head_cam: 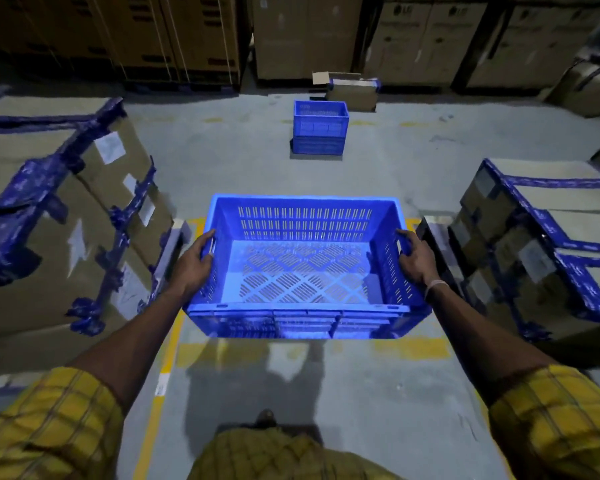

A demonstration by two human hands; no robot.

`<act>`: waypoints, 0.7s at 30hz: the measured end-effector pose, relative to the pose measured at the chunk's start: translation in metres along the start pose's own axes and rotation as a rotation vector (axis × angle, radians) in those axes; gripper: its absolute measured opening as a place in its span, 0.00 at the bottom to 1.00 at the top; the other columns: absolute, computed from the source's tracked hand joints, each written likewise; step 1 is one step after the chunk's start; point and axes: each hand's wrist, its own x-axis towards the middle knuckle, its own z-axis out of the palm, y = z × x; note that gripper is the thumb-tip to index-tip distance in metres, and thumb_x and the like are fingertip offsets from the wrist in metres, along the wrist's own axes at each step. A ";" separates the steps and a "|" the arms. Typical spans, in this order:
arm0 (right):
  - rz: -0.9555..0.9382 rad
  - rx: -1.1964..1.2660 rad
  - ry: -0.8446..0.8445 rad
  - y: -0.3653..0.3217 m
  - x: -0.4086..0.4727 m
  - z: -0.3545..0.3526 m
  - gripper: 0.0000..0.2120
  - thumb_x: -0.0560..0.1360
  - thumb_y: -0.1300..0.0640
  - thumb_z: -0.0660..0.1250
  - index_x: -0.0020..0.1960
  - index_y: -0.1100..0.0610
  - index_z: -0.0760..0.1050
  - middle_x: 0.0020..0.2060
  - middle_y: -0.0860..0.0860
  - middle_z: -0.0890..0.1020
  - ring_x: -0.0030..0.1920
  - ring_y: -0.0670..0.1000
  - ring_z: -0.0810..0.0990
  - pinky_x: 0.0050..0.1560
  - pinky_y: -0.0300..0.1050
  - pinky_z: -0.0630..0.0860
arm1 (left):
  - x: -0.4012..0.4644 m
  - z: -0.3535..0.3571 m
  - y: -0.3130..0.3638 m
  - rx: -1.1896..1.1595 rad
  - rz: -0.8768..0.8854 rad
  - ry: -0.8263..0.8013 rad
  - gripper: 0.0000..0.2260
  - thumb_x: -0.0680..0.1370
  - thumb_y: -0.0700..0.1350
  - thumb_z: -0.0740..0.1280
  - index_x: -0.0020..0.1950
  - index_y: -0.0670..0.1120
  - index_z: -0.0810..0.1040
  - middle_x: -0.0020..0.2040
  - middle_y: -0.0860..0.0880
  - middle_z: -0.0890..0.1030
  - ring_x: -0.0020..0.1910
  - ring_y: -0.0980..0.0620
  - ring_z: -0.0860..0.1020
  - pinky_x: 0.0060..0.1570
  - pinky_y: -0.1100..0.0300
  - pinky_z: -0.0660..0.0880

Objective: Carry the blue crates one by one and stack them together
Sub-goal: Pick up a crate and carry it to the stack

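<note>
crate: empty blue perforated crate is held at frame centre, above floor
hands: left hand and right hand are curled into side handle slots
handling: judged light, rigid, best gripped there
target: stacked blue crates, upper centre

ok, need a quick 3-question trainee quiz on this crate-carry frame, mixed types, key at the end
1. True or false: the carried crate has items inside.
2. Multiple choice: how is it held? A) left hand only, B) left hand and right hand, one on each short side, C) from underneath.
3. Short answer: where are the other blue crates, and how do they sit?

Key
1. False; its perforated floor is bare.
2. B; fingers curl into the side handle slots.
3. The crate stack stands on the floor straight ahead, in front of a cardboard box, one crate on top of another.
</note>
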 end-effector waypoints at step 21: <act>0.061 0.006 0.063 -0.061 0.489 0.017 0.27 0.73 0.67 0.64 0.71 0.53 0.73 0.46 0.65 0.81 0.46 0.64 0.80 0.42 0.42 0.65 | 0.523 0.092 0.081 0.037 0.034 -0.017 0.27 0.79 0.43 0.61 0.76 0.60 0.66 0.73 0.50 0.74 0.67 0.45 0.76 0.63 0.48 0.74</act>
